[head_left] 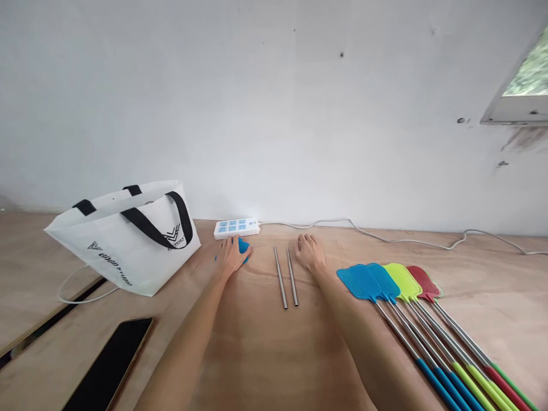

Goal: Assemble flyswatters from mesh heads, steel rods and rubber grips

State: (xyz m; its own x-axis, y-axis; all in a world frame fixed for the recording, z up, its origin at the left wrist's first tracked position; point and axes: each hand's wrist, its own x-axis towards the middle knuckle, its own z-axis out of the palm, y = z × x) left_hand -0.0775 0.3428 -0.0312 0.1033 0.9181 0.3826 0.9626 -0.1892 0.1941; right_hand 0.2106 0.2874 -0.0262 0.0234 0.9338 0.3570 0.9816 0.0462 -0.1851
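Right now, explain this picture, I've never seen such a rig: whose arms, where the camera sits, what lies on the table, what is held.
One camera sits on a person's head, looking forward and down, so both arms are their own. The left hand covers a small blue thing; whether it grips is unclear. The right hand lies flat on the wooden table. Between them lie two metal rods. Right: a row of fly swatters. Left: a white tote bag and a dark phone. Behind: a power strip.

Head camera looks forward (slightly down) over table (274,354).
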